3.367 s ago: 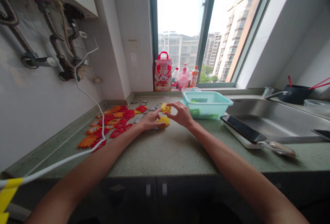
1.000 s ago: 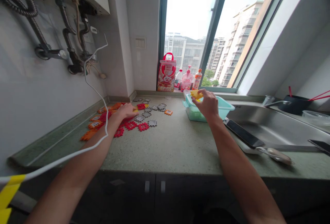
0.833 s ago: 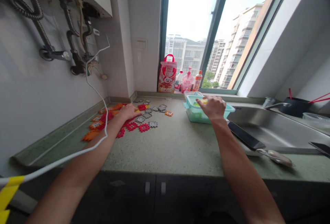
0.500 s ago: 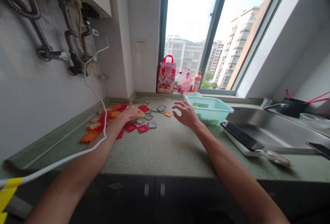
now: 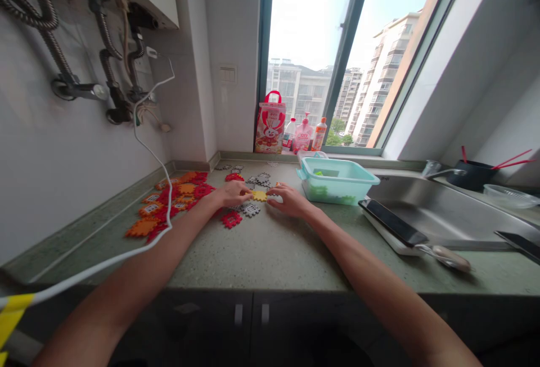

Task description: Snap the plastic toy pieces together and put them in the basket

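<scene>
Left hand (image 5: 236, 193): your thumb and fingertips pinch the yellow piece's left edge.
Right hand (image 5: 289, 200): your thumb and fingers curve apart at its 3 o'clock side; you cannot tell whether they touch it.
Yellow piece (image 5: 259, 196): between your hands, over the counter (image 5: 270, 254).
Red and orange pieces (image 5: 143, 227): farther out, 9 o'clock from it.
Tub (image 5: 341, 191): 3 o'clock, beyond your right hand.

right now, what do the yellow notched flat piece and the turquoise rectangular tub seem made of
Yellow notched flat piece: probably matte plastic or foam; solid colour, little shine.
Turquoise rectangular tub: likely smooth plastic; translucent walls show green inside.
</scene>
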The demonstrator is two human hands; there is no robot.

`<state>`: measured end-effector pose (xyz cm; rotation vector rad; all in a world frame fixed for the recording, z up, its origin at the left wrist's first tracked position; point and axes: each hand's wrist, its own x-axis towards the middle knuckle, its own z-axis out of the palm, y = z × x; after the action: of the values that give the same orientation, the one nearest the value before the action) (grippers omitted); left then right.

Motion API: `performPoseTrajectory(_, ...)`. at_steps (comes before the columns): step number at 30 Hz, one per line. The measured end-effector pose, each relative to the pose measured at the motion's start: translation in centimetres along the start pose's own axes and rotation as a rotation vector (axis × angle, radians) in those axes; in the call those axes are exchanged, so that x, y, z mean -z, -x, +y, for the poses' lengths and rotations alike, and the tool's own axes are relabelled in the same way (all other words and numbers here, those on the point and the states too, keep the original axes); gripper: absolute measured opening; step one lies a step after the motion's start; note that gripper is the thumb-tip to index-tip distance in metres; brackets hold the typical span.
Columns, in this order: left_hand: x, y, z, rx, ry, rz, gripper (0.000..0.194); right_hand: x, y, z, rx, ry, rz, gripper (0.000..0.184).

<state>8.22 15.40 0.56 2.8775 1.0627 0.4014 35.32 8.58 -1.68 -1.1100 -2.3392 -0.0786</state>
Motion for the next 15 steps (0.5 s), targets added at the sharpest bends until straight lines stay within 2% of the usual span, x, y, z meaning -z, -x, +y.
performPoseTrajectory(3, -0.5, -0.4, 1.7, -0.100, 0.059, -0.016, 0.032, 0.1, 0.0, -0.1, -0.015, -0.016, -0.024, 0.030)
performPoseTrajectory(7, -0.7, -0.3, 2.8, -0.148, 0.168, 0.024, 0.039, 0.3, 0.1, 0.2, -0.023, -0.042, -0.097, 0.028)
performPoseTrajectory(10, -0.8, -0.2, 2.1, -0.156, 0.149, 0.074, 0.042, 0.5, 0.2, 0.5, -0.026, -0.058, -0.119, 0.031)
performPoseTrajectory(15, -1.3, -0.3, 0.3, -0.155, 0.112, 0.079, 0.043, 1.3, 0.5, 0.8, -0.104, -0.048, -0.123, 0.040)
